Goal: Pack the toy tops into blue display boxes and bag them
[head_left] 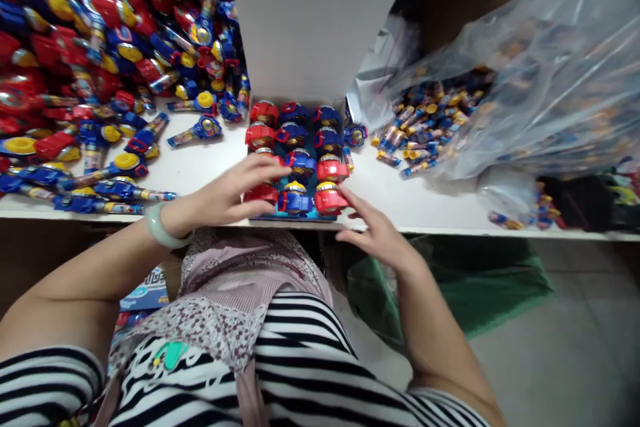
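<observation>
An open display box [341, 110] with a raised white lid [320, 20] stands at the table's front edge. Inside it, red and blue toys with round tops sit in three columns. My left hand [233, 192] lies over the left column, fingers spread, partly covering the red toys there. My right hand [377, 230] is at the box's front right corner, fingers apart, its index fingertip by a red toy [330, 199]. Neither hand grips anything that I can make out. A blue toy [356, 135] lies just outside the box on the right.
A large heap of red and blue toys [125, 33] covers the table's left side. On the right, a clear plastic bag [550, 80] spills small candy tubes [420, 127]. A green bag [480, 280] is below the table edge.
</observation>
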Action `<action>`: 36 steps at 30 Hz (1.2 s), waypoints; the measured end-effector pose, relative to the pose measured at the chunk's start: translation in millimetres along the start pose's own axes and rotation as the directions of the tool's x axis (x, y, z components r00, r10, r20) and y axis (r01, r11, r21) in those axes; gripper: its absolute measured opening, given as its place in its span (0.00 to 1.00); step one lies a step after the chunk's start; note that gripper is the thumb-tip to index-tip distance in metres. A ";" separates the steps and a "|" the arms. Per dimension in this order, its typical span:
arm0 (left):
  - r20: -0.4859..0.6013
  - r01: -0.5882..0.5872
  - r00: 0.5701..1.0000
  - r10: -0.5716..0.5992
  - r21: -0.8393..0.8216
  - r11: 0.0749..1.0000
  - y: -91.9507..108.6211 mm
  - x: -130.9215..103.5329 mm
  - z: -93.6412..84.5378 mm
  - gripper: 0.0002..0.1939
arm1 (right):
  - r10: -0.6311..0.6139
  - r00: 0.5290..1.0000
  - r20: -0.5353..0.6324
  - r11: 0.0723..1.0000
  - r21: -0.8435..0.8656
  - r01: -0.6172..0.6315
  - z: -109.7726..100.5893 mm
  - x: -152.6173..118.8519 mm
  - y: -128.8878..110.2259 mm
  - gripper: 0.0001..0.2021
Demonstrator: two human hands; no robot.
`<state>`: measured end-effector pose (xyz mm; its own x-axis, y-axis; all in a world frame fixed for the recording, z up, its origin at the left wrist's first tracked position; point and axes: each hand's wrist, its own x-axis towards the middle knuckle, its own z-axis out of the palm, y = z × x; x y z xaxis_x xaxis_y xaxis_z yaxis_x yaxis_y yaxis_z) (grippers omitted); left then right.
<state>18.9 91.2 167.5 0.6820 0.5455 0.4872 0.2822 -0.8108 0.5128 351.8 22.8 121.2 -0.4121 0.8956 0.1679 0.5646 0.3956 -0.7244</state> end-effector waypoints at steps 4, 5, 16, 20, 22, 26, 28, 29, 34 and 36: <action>-0.571 0.158 0.750 -0.333 -0.335 0.929 -52.0 43.8 -61.6 0.16 | -0.032 0.903 -0.429 0.998 0.036 0.053 -63.6 68.8 -17.8 0.19; -0.558 0.187 0.700 -0.447 -0.460 0.868 -68.1 61.7 -78.5 0.20 | 0.024 0.866 -0.500 0.992 0.120 0.042 -75.6 99.4 -21.6 0.20; 0.009 0.437 0.879 -0.477 -0.419 0.796 -30.6 94.7 -113.7 0.37 | 0.380 0.905 0.189 0.745 0.517 -0.421 -142.5 179.9 -61.4 0.37; -0.085 0.322 0.923 -0.376 -0.367 0.873 -19.5 56.1 -74.7 0.29 | 0.221 0.964 0.148 0.901 0.349 -0.260 -120.9 138.6 -48.9 0.43; -0.169 0.263 0.923 -0.344 -0.374 0.889 -24.6 47.1 -59.2 0.35 | 0.127 0.991 -0.046 0.975 0.187 -0.117 -105.0 134.5 -46.0 0.37; -0.226 0.258 0.910 -0.348 -0.347 0.902 -33.1 37.7 -46.9 0.29 | 0.055 0.978 -0.199 0.998 0.044 -0.048 -83.2 131.0 -44.2 0.24; -0.168 0.274 0.923 -0.346 -0.345 0.898 -33.2 31.0 -46.1 0.26 | 0.093 0.990 -0.102 0.994 0.069 -0.086 -78.0 123.6 -40.9 0.25; -0.140 0.279 0.930 -0.340 -0.333 0.901 -32.9 26.7 -45.4 0.26 | 0.106 0.992 -0.067 0.993 0.064 -0.102 -75.6 118.7 -38.3 0.26; -0.153 0.268 0.943 -0.296 -0.179 0.947 -38.3 3.7 -32.0 0.24 | 0.039 0.998 -0.053 0.995 -0.092 -0.043 -58.9 94.2 -25.5 0.29; -0.159 0.251 0.949 -0.271 -0.134 0.959 -44.1 -3.3 -23.9 0.26 | 0.027 0.999 -0.037 0.985 -0.168 -0.033 -52.9 89.2 -22.8 0.33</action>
<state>-12.0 130.3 160.2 0.4640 0.7711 0.4360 0.3512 -0.6120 0.7086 340.0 104.5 188.0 -0.3701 0.9127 0.1732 0.6900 0.3948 -0.6067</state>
